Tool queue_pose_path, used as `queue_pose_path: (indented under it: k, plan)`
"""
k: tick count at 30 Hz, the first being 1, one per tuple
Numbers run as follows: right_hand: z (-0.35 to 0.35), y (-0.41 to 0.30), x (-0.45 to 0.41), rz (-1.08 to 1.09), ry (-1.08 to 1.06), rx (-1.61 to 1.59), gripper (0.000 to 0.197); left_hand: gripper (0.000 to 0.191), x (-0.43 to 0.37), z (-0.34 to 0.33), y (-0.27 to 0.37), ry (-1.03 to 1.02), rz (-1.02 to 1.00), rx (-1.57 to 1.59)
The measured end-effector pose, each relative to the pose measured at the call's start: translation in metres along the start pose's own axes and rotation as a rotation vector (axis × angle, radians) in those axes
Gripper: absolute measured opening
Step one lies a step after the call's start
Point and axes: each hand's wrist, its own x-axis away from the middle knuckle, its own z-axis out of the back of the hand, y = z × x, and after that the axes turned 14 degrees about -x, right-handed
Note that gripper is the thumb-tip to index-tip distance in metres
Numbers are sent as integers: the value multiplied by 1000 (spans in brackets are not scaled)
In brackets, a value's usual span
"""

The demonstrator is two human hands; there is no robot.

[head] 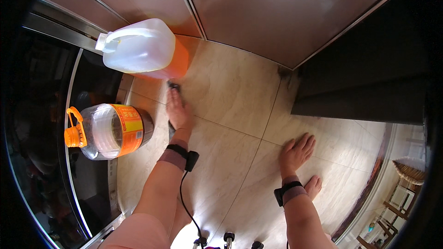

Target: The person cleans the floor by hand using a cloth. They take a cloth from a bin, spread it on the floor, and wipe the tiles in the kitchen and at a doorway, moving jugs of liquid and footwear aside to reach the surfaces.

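My left hand (pixel 178 110) is flat and blurred on the floor, pressing down on what looks like a dark cloth (pixel 174 85). Bits of the cloth show past the fingertips and beside the wrist; my palm hides the rest. Just beyond it stands a translucent plastic jug (pixel 140 46) with a white cap and orange liquid in the bottom. Left of the hand is a clear plastic oil bottle (pixel 102 131) with an orange cap, handle and printed label. My right hand (pixel 297 150) rests palm down on the tiles, holding nothing, fingers slightly apart.
Beige floor tiles (pixel 228 148) spread beneath both hands. Glossy brownish cabinet doors (pixel 249 14) rise ahead, and a black panel (pixel 360 76) juts in at right. A black glass-fronted appliance (pixel 93 180) lines the left. My bare foot (pixel 313 186) is beside my right wrist.
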Motion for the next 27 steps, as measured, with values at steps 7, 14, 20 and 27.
queue_pose_path:
  k: [7,14,20,27]
  plan:
    - [-8,10,0,-28,20,34,60,65,82,21,108,-144,-559,310]
    - [-5,13,-2,-61,-19,51,61,67,98,47,76,-191,-22,679]
    - [-5,8,0,-47,-18,39,61,64,-6,31,-38,165,215,313]
    - [-2,4,-1,-44,-46,33,63,74,-29,-15,-43,-100,78,-216]
